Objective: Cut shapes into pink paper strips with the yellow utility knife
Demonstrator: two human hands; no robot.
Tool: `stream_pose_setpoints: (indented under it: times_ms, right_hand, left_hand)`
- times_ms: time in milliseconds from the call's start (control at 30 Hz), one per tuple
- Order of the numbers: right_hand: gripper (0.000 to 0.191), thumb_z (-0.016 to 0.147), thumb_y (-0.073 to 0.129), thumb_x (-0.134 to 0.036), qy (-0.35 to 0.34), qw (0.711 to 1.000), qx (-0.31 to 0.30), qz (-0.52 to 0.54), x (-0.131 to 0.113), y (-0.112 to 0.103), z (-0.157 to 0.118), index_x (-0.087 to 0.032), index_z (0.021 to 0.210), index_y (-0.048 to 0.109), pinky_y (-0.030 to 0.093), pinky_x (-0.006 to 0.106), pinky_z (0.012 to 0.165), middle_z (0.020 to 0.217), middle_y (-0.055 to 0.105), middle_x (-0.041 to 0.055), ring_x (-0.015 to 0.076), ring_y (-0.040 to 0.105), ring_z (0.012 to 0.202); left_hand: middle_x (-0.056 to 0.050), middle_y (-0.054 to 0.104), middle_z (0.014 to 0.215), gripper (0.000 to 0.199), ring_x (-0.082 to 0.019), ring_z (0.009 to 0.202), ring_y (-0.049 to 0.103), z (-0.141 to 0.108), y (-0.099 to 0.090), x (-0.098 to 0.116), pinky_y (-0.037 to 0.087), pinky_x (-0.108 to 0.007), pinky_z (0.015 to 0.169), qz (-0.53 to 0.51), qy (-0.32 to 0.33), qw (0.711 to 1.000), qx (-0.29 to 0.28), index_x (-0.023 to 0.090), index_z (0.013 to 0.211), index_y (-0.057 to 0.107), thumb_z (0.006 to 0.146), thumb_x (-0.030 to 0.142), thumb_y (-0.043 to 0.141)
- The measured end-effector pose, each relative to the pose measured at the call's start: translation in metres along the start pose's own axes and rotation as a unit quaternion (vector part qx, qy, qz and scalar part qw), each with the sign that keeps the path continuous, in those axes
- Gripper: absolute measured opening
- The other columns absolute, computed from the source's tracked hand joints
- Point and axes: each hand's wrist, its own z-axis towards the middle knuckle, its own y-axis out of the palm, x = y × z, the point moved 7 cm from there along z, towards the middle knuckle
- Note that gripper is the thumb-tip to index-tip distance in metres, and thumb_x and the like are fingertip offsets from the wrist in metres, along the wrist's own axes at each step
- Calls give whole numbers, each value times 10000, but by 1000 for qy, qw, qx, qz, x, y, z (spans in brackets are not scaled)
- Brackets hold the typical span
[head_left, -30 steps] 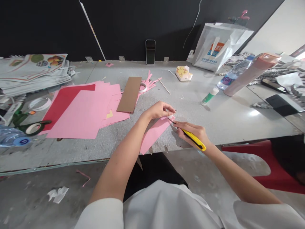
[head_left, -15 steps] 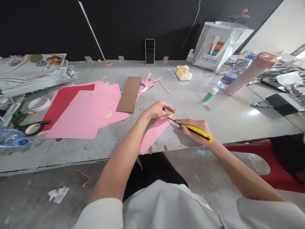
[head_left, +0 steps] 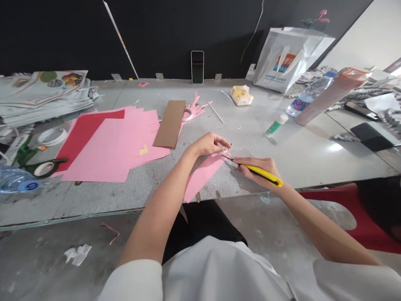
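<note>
My right hand [head_left: 258, 169] is wrapped round a yellow and black utility knife [head_left: 263, 174], its thin blade pointing left at the far end of a folded pink paper strip [head_left: 203, 177]. The strip lies slanted on the table, its near corner reaching the front edge. My left hand [head_left: 212, 144] comes over from the left with fingers curled down on the strip's far end. A small white piece [head_left: 223, 153] shows under its fingertips, close to the blade tip; what it is I cannot make out.
Left lie pink sheets [head_left: 103, 154], red paper [head_left: 87, 133], tape rolls, scissors and newspapers [head_left: 40, 96]. Brown cardboard [head_left: 169, 124] lies behind my left arm. A phone [head_left: 197, 67] leans on the back panel. Rightward are a glue stick [head_left: 277, 125], a bottle [head_left: 308, 96] and a plastic bag [head_left: 288, 58].
My right hand and the knife have shifted very slightly to the right. My left hand and the pink strip look the same.
</note>
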Motion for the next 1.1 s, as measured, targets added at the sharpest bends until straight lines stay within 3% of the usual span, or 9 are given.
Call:
stream_pose_setpoints:
  times_ms: [200, 333, 467, 667, 833, 1000, 1100]
  right_hand:
    - [256, 1011, 709, -333, 36, 998, -50, 32, 8, -4, 6, -323, 1261, 762, 694, 330, 827, 1123, 843, 17, 207, 832, 854]
    - [214, 949, 794, -392, 99, 985, -51, 133, 19, -8, 17, -268, 1117, 749, 670, 320, 738, 1132, 837, 61, 218, 808, 864]
    - [196, 956, 771, -426, 125, 980, -11, 151, 27, -11, 26, -238, 1008, 781, 598, 307, 610, 796, 788, 23, 181, 711, 669]
    - [202, 920, 813, -461, 126, 977, -9, 173, 33, -9, 28, -268, 951, 764, 600, 324, 604, 1028, 844, 45, 191, 725, 717]
    - [243, 894, 842, -473, 124, 972, -39, 197, 42, -10, 44, -245, 914, 759, 601, 311, 639, 1017, 849, 71, 207, 755, 785]
    - [320, 873, 848, -513, 112, 969, -60, 211, 54, -9, 61, -226, 853, 707, 551, 285, 551, 943, 843, 84, 177, 714, 669]
    - [333, 865, 850, -519, 106, 969, -58, 215, 58, -7, 62, -229, 833, 690, 566, 288, 570, 948, 846, 86, 195, 748, 718]
  left_hand:
    - [-84, 823, 1112, 207, -187, 969, 721, 0, 0, -1, 528, -344, 911, 0, -2, 1000, -1, 187, 1089, 837, 905, 223, 748]
    - [-84, 820, 1155, 206, -199, 1027, 730, -1, 0, 1, 529, -351, 941, -2, 1, 1000, -5, 193, 1090, 835, 908, 236, 750]
    - [-85, 826, 1112, 219, -190, 965, 729, -2, -1, 0, 532, -342, 896, 11, -2, 1000, 1, 189, 1099, 835, 908, 254, 750]
    - [-80, 825, 1127, 249, -184, 964, 734, 1, 0, -8, 520, -321, 874, 9, 7, 1000, 0, 203, 1116, 834, 911, 321, 757]
    - [-63, 829, 1069, 231, -169, 903, 719, 2, 0, -9, 509, -304, 830, 8, 9, 1000, 0, 212, 1096, 840, 899, 287, 746]
    - [-53, 814, 971, 253, -155, 783, 661, -2, 0, -2, 469, -288, 733, 12, -2, 1000, -4, 210, 1092, 848, 893, 321, 738]
    - [-48, 795, 916, 284, -144, 716, 619, -6, -1, 0, 443, -283, 687, 20, -18, 1000, -1, 213, 1107, 851, 893, 363, 739]
